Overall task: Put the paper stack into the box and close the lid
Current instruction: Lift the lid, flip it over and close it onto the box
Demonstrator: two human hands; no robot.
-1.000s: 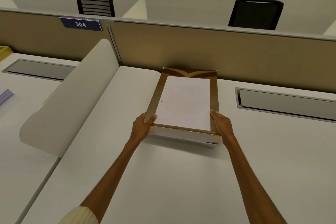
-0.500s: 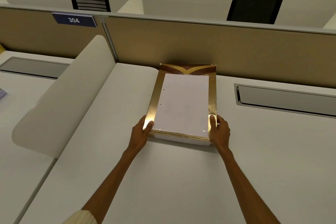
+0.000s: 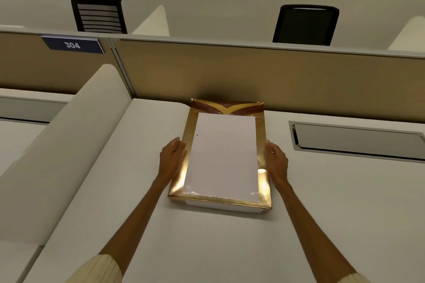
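Observation:
A flat box (image 3: pixel 224 206) lies on the white desk against the partition, its white base showing under the near edge. The gold-framed lid (image 3: pixel 262 135) sits flat on top of it. A white panel (image 3: pixel 222 156) fills the frame; I cannot tell whether this is the paper stack or part of the lid. My left hand (image 3: pixel 171 159) is pressed against the lid's left side at mid-length, fingers curled. My right hand (image 3: pixel 276 161) is pressed against the right side, opposite the left.
A tan partition (image 3: pixel 230 71) rises right behind the box. A curved white divider (image 3: pixel 69 145) walls off the desk on the left. A grey cable hatch (image 3: pixel 356 138) is set in the desk to the right. Two black chairs stand beyond the partition.
The lid has come down flat over the box. Both hands have slid from its near corners forward along the sides to mid-length.

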